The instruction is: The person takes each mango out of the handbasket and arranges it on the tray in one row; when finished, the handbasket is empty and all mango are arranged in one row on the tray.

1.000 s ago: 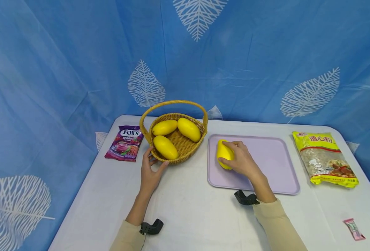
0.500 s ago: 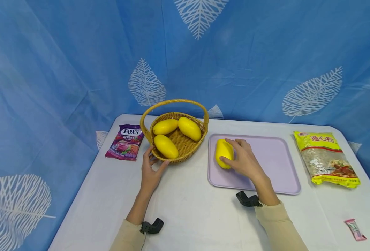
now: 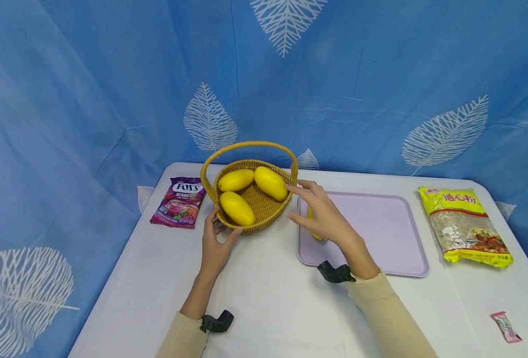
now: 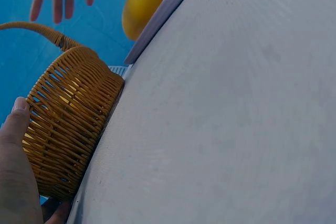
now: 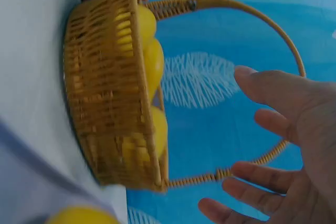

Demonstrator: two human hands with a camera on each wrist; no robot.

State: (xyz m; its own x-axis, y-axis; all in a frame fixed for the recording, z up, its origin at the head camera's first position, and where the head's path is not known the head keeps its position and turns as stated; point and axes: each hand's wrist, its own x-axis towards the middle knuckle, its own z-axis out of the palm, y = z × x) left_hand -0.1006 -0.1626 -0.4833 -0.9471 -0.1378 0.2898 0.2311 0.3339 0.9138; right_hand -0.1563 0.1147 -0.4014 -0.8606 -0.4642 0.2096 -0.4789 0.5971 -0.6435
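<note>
A wicker basket point(image 3: 264, 208) with a tall arched handle stands on the white table, three yellow mangoes point(image 3: 238, 209) inside it. My left hand point(image 3: 215, 252) holds the basket at its near left side, its thumb point(image 4: 16, 124) against the wicker in the left wrist view. Another mango point(image 4: 144, 6) lies on the left part of the lilac tray point(image 3: 375, 228), mostly hidden in the head view behind my right hand point(image 3: 328, 216). That hand is raised between tray and basket, fingers spread and holding nothing. Its fingertips reach close to the basket's right rim.
A purple candy bag point(image 3: 178, 203) lies left of the basket. To the tray's right is a yellow pasta bag point(image 3: 465, 226), with a small pink wrapped candy point(image 3: 506, 326) nearer the front. A blue leaf-print cloth point(image 3: 335, 99) hangs behind the table.
The right hand has let go of the mango on the tray and moved left and up toward the basket. The left hand and the basket stay where they were.
</note>
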